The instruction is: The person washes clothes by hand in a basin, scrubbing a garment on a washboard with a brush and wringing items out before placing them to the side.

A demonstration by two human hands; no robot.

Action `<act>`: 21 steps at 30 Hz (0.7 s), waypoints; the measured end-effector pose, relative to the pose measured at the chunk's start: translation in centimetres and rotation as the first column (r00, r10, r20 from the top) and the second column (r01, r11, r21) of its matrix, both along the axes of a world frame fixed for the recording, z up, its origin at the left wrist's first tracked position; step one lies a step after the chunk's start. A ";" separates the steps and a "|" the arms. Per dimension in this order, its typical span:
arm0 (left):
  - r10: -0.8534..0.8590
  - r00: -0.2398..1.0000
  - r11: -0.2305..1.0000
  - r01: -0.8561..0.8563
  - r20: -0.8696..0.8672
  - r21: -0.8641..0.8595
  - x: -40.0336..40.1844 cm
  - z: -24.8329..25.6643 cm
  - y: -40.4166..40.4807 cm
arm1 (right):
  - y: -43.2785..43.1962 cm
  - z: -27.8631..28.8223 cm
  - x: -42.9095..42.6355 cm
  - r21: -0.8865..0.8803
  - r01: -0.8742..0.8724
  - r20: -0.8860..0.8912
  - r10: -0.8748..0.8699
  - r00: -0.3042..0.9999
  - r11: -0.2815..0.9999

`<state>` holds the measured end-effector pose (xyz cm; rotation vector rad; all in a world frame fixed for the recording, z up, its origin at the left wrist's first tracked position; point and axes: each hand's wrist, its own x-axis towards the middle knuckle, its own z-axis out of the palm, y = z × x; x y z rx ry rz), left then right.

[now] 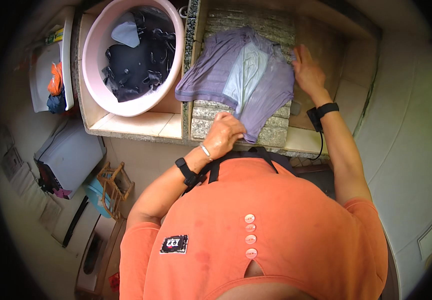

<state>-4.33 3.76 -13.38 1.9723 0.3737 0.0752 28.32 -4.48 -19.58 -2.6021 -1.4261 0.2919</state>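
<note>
A wet purple garment (208,80) with a pale blue middle panel (247,71) lies spread over a ridged stone washboard (206,129). My left hand (224,133) has its fingers curled on the garment's near edge, pinching the cloth. To the garment's right, my right hand (309,73) is over the sink basin, its fingers blurred. A small bluish patch shows beside those fingers, but I cannot tell whether it is cloth or something held.
Left of the washboard, a pink plastic basin (90,80) holds dark clothes (127,71) in water and a grey-blue cloth (126,30). A granite-edged divider (189,67) separates the two bays. Further left are a white sink (67,56), a washing machine (71,155) and a bamboo stool (116,183).
</note>
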 end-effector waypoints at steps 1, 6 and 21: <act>-0.046 0.998 0.999 0.046 -0.050 0.002 0.6 0.2 -0.2 | 0.4 0.1 -0.1 0.006 -0.007 0.008 0.007 1.000 1.000; -0.019 1.000 0.999 0.019 -0.005 -0.027 2.1 -0.9 -2.2 | 2.9 6.3 -10.8 -0.172 -0.682 -0.400 0.582 0.708 0.711; -0.036 0.969 0.767 -0.131 -0.245 -0.628 3.0 -0.5 -0.8 | 7.0 2.1 -8.6 -0.120 -0.714 -0.316 0.655 0.686 0.690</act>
